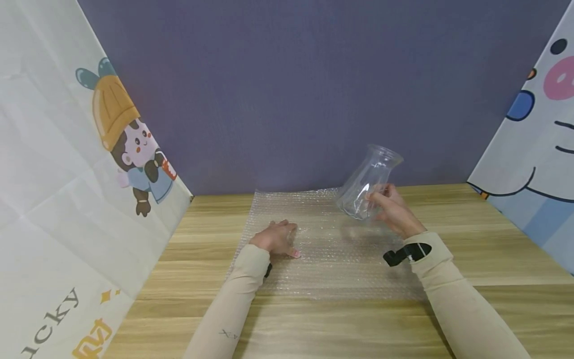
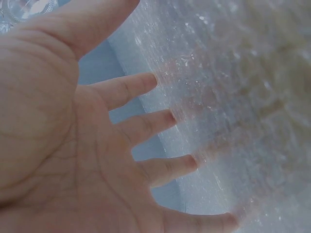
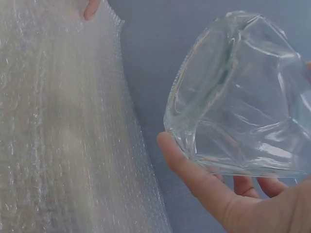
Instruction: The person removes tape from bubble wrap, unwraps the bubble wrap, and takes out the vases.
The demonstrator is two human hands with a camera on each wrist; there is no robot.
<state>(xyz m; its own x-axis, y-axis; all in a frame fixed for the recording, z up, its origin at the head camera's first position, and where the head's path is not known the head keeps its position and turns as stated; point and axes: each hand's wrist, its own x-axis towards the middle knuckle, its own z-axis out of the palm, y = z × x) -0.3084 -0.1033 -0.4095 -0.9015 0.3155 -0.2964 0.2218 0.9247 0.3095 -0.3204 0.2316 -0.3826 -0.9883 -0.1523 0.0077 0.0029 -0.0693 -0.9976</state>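
A sheet of clear bubble wrap lies spread on the wooden table. On its left part rests my left hand; the left wrist view shows the fingers spread and fairly straight, tips touching the wrap. My right hand grips a clear glass vase near its base, above the wrap's right side. The vase is tilted, its flared rim up and to the right. Facing the right wrist camera is the faceted base of the vase, with thumb and fingers around its lower side.
Behind the table stands a dark purple-grey wall panel. White printed sheets with cartoon figures rise at the left and right. Each forearm has a black wrist strap or mount, seen best on the right wrist.
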